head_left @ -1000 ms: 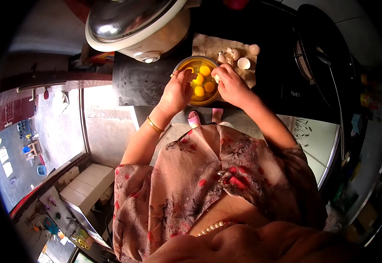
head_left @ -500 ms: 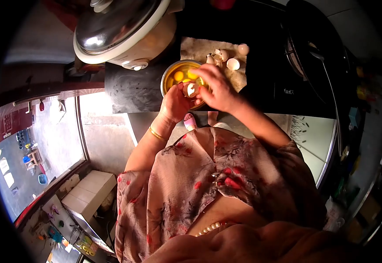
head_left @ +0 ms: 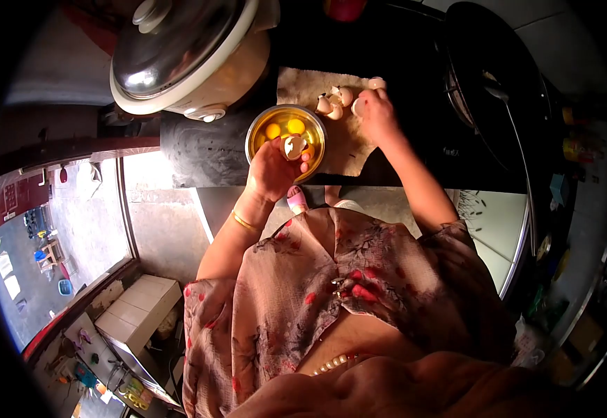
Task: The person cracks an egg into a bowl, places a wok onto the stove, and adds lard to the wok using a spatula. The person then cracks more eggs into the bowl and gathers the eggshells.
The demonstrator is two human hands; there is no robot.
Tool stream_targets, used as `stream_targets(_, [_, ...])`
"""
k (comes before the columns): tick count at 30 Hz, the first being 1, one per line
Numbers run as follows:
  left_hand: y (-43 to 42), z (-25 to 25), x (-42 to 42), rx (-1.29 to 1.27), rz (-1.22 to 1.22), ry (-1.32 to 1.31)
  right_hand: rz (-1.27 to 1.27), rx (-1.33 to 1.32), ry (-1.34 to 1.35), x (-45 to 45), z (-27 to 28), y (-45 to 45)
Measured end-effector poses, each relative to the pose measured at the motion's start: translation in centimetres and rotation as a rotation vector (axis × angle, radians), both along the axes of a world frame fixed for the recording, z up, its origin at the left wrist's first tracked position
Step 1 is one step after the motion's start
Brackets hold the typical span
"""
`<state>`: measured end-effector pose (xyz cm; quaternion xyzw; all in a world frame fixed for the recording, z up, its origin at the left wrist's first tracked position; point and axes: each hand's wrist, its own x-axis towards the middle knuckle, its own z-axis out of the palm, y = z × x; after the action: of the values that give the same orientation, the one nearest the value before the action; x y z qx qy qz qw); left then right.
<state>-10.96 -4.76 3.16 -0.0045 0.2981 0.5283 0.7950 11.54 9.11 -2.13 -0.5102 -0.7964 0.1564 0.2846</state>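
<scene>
My left hand [head_left: 273,171] is closed around a broken eggshell half [head_left: 294,147], held over the near side of a metal bowl [head_left: 323,143]. Several yolks [head_left: 296,126] lie in clear egg white inside the bowl. To the right, my right hand [head_left: 380,118] reaches over a tan cloth [head_left: 296,80], its fingers pinched at a pale eggshell [head_left: 358,106]. The fingers partly cover that shell. Other cracked shells [head_left: 331,104] sit on the cloth just left of this hand, and one more shell [head_left: 377,82] lies beyond its fingertips.
A lidded cream cooker [head_left: 227,90] stands at the back left of the dark counter [head_left: 202,150]. On the right are a dark wok [head_left: 505,76] and a long-handled utensil [head_left: 519,132]. The counter's near edge runs in front of my body.
My right hand has moved from the bowl to the eggshells on the cloth at the right. My left hand still holds its shell over the bowl. The view has shifted slightly.
</scene>
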Motion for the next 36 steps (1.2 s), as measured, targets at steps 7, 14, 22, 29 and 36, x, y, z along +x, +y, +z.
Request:
stream_targets(7, [0.0,1.5,0.1,-0.074,0.032,0.037,-0.202,-0.025,0.125,1.1,1.4,6.6])
stream_targets(14, [-0.2,1.4,0.0,-0.09,0.045,0.029,-0.137,-0.289,0.134,1.4,1.6,4.7])
stream_targets(22, [-0.1,0.9,0.0,-0.064,0.027,0.016,-0.045,-0.042,0.004,1.6,1.1,1.2])
stream_targets(29, [0.1,0.8,0.0,-0.039,-0.003,-0.033,0.058,-0.057,0.024,1.8,0.2,1.7])
stream_targets(36, [0.7,0.4,-0.1,0.001,-0.022,-0.073,0.1,-0.133,-0.107,1.1,1.0,2.1])
